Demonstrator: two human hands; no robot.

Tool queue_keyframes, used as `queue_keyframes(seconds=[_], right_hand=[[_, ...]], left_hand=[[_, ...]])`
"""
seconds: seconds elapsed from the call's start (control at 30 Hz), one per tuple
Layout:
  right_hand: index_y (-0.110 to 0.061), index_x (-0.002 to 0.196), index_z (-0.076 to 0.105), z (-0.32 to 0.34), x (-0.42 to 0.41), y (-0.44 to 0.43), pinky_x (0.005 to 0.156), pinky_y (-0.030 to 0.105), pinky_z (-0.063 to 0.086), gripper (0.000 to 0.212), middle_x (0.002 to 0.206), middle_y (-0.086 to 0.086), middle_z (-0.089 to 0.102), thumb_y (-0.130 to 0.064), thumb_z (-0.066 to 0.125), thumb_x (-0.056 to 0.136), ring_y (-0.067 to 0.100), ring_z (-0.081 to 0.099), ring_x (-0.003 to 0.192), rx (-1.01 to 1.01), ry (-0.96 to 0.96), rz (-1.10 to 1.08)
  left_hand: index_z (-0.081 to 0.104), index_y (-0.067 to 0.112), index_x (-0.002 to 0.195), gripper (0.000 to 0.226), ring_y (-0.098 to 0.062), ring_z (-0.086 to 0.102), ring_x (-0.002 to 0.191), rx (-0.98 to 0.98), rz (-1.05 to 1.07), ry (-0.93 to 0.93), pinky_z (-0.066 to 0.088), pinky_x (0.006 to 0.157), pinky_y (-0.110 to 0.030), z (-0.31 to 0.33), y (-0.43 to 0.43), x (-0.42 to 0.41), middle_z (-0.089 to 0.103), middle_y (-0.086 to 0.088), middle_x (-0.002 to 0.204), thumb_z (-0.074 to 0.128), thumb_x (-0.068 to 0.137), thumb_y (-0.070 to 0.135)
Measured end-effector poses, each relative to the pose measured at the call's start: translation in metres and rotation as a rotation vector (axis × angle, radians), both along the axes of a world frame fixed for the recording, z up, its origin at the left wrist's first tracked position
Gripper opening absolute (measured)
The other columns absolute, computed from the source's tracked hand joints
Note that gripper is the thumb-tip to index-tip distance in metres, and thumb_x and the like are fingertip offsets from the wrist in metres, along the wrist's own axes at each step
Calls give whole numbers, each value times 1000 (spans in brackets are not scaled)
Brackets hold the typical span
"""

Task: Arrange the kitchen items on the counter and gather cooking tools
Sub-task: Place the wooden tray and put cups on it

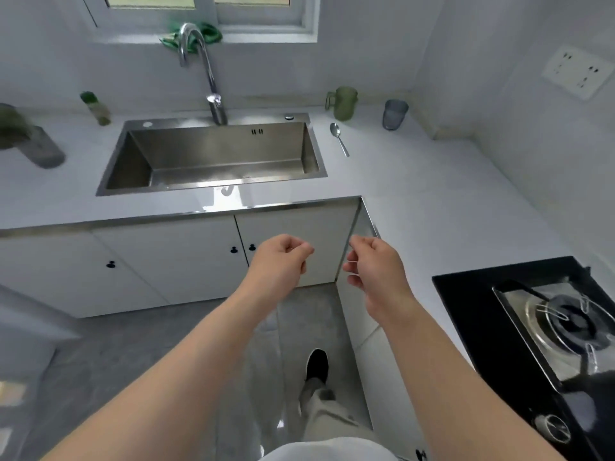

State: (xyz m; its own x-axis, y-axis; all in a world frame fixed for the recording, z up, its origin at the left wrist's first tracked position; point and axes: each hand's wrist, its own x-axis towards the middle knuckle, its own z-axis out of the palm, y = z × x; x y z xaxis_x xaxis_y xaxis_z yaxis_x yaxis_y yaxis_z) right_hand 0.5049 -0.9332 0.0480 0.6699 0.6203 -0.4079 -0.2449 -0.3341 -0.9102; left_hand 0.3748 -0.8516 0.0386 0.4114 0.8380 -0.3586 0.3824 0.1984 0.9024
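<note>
- Head view: a brushed stainless-steel sink (213, 149) is sunk into the glossy white tabletop (432, 201), with a curved chrome tap (203, 66) rising behind it.
- Both of the person's arms reach out in front of the sink, over the floor and short of the tabletop edge. The left hand (283, 257) and right hand (371, 266) hang in the air, close to each other but not touching.
- The left fingers (299, 249) are loosely curled in towards the palm, and the right fingers (354, 266) are loosely bent. Neither hand holds anything.
- The task's things lie well beyond the hands. A small shiny metal spoon (339, 138) lies flat just right of the sink. A pale green see-through plastic mug with a handle (344, 103) stands behind it, and a smoky grey tumbler (394, 114) stands further right.
- Left of the sink stands a slim green-capped bottle (96, 108). Further left is a blurred grey container (45, 149) that I cannot make out.
- A black glass gas hob (545, 331) sits well to the right of the sink, nearer the person.
- To my eye nothing has been gathered yet, and the reach has only begun.
- Risks as I judge them:
  - The spoon lies flat on a slick surface, so a careless pinch could skid it into the sink.
  - A reach past the spoon could tip the light mug or the tumbler.
  - The bottle is narrow and would topple if nudged.
</note>
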Motion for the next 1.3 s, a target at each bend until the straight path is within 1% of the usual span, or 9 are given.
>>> queue_keyframes(seconds=[0.2,0.47,0.63,0.8,0.9,1.0,1.2,1.23,1.3], right_hand=[[-14,90,56,-13,61,120,60,29,43,13,75,0,54,-22,53,100,14,52,64,27,24,9],[-18,86,56,-5,141,261,66,31,48,15,84,3,56,-24,52,99,19,55,78,16,4,-37],[-15,98,57,-2,179,326,66,30,47,9,83,1,56,-23,53,99,16,54,75,1,-64,-86],[-13,100,58,3,207,374,66,31,45,8,79,-1,55,-18,53,97,14,51,71,-15,-147,-194],[-18,93,56,9,224,399,71,33,47,2,87,-2,58,-20,57,94,16,55,77,-26,-198,-207],[-18,96,57,10,247,414,73,34,49,5,93,-1,59,-22,59,94,17,57,82,-37,-230,-243],[-16,106,57,-6,312,433,60,24,42,16,92,-1,59,-18,63,91,11,54,71,-74,-369,-310],[-18,108,56,-12,327,437,61,24,42,20,96,0,58,-18,65,90,11,55,74,-91,-403,-311],[-20,116,56,-26,365,449,71,27,44,31,109,4,57,-20,68,87,16,59,91,-137,-483,-292]], left_hand=[[65,15,89,12,-14,44,46,8,36,58,35,44,-23,-4,109,50,59,2,61,61,95,25],[65,18,90,11,-14,50,49,52,13,87,40,46,-23,17,229,112,63,3,65,60,95,26],[64,18,92,9,-12,57,50,86,-53,115,42,51,-26,15,302,143,71,4,72,58,95,25],[65,18,92,8,-14,59,51,161,-157,56,44,52,-26,17,375,184,73,2,76,59,95,19],[66,17,91,9,-12,59,50,188,-192,2,41,46,-18,22,416,211,73,2,76,58,94,16],[67,17,92,11,-10,59,53,180,-199,-27,40,44,-15,24,443,242,73,1,79,56,93,13],[66,20,93,12,-10,63,56,243,-318,-5,41,49,-14,18,481,313,71,6,83,56,93,14],[65,20,93,11,-9,62,56,258,-322,-1,43,52,-16,15,485,324,71,7,83,56,93,14],[65,21,93,11,-7,62,55,282,-320,18,47,57,-19,6,495,349,69,8,83,56,93,14]])
